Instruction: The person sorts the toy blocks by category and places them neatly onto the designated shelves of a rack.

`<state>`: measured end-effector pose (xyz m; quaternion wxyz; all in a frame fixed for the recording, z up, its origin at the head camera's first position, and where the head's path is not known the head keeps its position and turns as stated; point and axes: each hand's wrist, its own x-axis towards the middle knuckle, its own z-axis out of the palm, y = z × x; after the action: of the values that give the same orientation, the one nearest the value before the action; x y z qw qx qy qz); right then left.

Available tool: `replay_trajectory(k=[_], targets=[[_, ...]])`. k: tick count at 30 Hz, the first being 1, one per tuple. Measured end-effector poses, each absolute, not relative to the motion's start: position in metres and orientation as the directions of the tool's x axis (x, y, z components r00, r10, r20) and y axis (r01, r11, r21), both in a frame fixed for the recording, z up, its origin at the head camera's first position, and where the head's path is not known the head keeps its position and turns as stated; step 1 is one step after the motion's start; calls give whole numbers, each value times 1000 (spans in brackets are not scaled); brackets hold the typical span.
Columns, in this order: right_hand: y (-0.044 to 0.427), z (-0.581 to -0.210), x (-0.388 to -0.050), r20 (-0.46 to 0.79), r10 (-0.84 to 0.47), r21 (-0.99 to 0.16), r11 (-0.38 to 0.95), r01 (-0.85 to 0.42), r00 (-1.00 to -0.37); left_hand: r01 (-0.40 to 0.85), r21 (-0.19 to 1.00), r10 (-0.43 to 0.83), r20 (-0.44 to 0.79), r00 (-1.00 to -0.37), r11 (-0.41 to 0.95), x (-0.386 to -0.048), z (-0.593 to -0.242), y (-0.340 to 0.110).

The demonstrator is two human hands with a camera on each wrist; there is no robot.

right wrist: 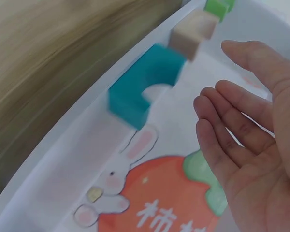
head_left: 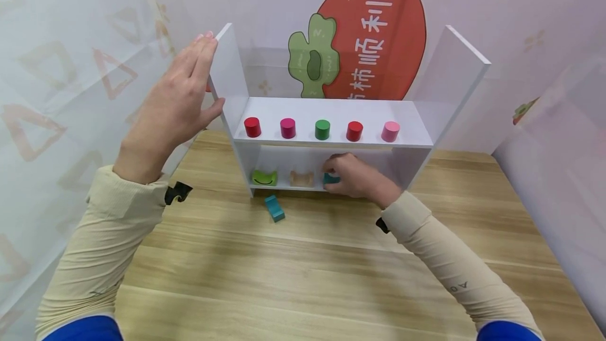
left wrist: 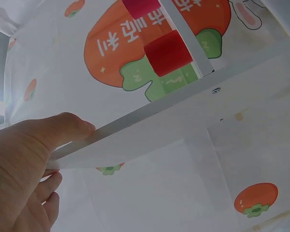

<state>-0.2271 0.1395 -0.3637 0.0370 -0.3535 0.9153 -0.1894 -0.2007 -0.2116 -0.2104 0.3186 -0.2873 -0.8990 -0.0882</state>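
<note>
A white two-tier shelf (head_left: 331,144) stands on the table. My left hand (head_left: 168,96) grips the edge of its left side panel (left wrist: 135,116), thumb on one face and fingers on the other. At the lower tier, my right hand (head_left: 356,177) is beside a teal arch-shaped block (right wrist: 147,82). The right wrist view shows that hand's fingers spread and apart from the block. Left of the teal block sit a beige arch block (head_left: 301,179) and a green arch block (head_left: 264,178). Another teal arch block (head_left: 274,208) lies on the table in front of the shelf.
Along the upper tier stand several cylinders, among them a red cylinder (head_left: 252,127), a green cylinder (head_left: 322,129) and a pink cylinder (head_left: 390,131). The right side panel (head_left: 452,75) rises above the tiers. Behind hangs a printed cloth (head_left: 454,9); the tabletop (head_left: 303,272) is wood-patterned.
</note>
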Motion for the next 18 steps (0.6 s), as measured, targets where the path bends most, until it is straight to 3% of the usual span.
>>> replay_trajectory(k=[8, 18], targets=[[107, -365, -211, 62, -703, -380, 640, -668, -708, 571, -22, 458, 623, -634, 821, -200, -210, -211], [69, -399, -196, 92, -735, -436, 577, -691, -672, 568, -29, 461, 618, -637, 823, -200, -209, -212]])
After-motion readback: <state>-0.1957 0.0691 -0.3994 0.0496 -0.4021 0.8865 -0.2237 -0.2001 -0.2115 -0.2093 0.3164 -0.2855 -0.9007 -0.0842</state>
